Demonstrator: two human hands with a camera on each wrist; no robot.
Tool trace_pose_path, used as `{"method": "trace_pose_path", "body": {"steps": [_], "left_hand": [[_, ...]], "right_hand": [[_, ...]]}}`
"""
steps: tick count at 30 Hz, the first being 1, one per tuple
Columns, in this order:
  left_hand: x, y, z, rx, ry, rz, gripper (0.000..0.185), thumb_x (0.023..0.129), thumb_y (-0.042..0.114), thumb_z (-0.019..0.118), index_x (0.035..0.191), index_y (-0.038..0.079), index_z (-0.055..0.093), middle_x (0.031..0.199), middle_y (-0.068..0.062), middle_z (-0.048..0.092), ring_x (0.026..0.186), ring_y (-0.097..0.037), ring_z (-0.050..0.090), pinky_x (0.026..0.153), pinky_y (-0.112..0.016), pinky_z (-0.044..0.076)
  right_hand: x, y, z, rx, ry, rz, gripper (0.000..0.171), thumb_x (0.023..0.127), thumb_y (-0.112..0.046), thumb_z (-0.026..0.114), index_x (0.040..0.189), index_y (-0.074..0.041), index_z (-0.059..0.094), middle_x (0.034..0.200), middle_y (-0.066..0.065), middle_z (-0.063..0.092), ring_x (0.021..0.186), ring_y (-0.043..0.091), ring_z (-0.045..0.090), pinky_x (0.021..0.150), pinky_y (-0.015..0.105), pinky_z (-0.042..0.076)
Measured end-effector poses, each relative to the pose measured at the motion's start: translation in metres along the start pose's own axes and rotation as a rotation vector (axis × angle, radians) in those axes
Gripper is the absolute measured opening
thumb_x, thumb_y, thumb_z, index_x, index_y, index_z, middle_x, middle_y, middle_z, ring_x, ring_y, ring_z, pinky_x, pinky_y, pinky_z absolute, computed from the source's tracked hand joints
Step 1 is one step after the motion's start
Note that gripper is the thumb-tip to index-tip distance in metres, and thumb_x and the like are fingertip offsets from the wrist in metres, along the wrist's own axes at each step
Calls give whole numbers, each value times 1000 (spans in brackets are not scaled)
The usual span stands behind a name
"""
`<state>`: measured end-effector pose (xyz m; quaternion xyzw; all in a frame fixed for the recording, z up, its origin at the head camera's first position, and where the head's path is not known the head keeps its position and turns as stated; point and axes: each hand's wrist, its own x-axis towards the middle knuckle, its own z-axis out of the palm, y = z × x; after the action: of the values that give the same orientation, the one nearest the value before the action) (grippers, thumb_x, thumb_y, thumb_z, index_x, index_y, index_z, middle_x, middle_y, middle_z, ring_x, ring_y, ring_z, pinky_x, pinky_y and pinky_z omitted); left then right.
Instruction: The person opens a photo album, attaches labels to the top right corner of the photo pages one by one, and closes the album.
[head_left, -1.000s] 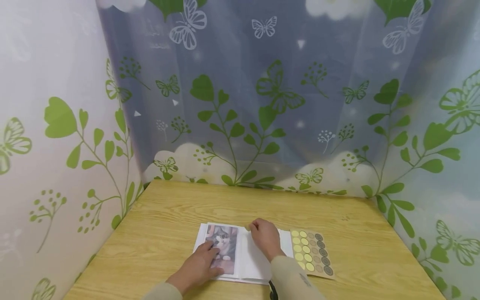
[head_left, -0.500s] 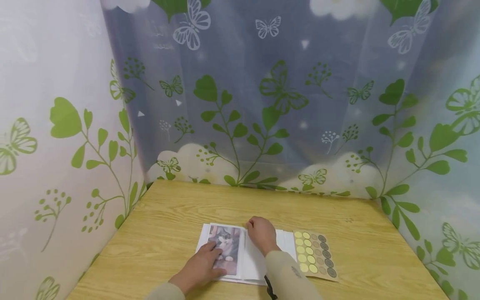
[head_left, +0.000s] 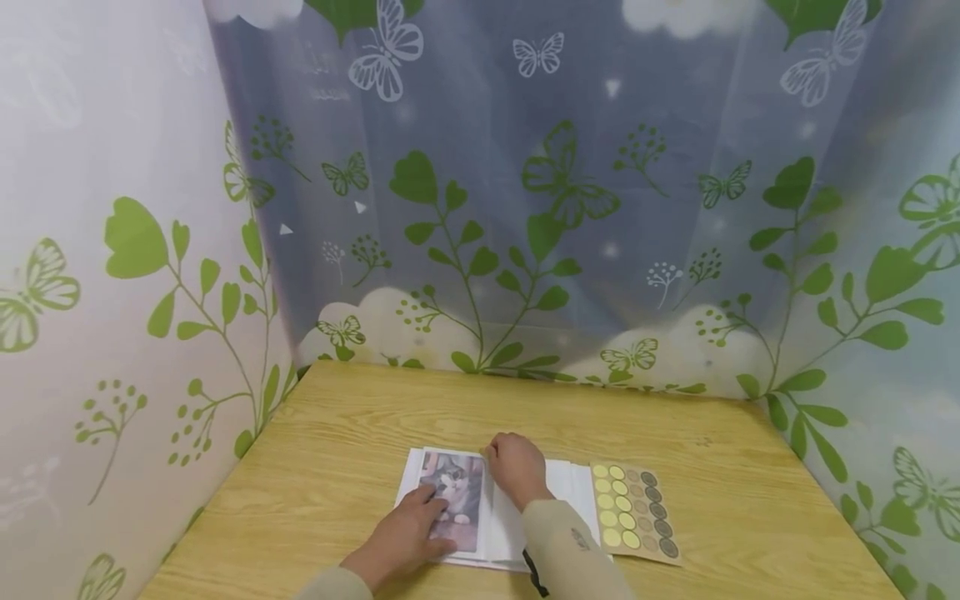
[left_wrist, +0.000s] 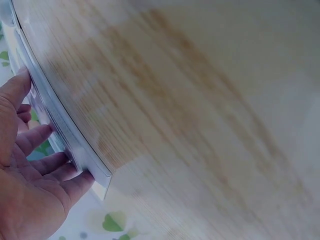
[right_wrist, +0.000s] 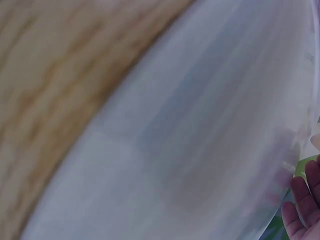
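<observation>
An open white photo album (head_left: 555, 482) lies on the wooden table (head_left: 360, 417). Its left page holds a cat photo (head_left: 457, 492). My left hand (head_left: 408, 533) rests flat on that photo with straight fingers. In the left wrist view those fingers (left_wrist: 37, 140) lie along the album's edge (left_wrist: 67, 137). My right hand (head_left: 516, 467) sits curled at the top of the white page by the spine and pinches the page there. The right wrist view is blurred: a pale page (right_wrist: 190, 150) fills it, with fingertips (right_wrist: 300, 210) at its lower right.
A brown sticker sheet (head_left: 633, 512) with rows of yellow, tan and dark dots lies just right of the album. Curtains printed with green leaves and butterflies (head_left: 525, 208) close in the table at the back and on both sides.
My right hand has slid a little to the left, toward the album's spine and the cat photo. The left hand stays pressed on the photo.
</observation>
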<state>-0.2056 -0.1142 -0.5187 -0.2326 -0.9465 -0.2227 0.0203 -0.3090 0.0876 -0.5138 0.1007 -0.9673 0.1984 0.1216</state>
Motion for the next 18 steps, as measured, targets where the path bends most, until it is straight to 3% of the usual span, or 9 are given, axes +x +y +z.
{"method": "trace_pose_path", "body": {"steps": [9,18], "left_hand": [[1,0,2,21,22,17,63,81,36,80,126,-2,61,137,-28,48,125,-44,49,102,-55,44],[0,0,0,15,1,6,64,81,37,80,128,-2,61,138,-28,48,126,-44,48,102,-55,43]], "right_hand": [[-3,-6,2,-100,4,-89,15,93,-26,69,88,-11,72,79,3,66,74,25,65,65,42,54],[-9,-10,3,-153,5,-147,20,92,-31,69,85,-13,75,77,2,63,75,24,62,67,42,54]]}}
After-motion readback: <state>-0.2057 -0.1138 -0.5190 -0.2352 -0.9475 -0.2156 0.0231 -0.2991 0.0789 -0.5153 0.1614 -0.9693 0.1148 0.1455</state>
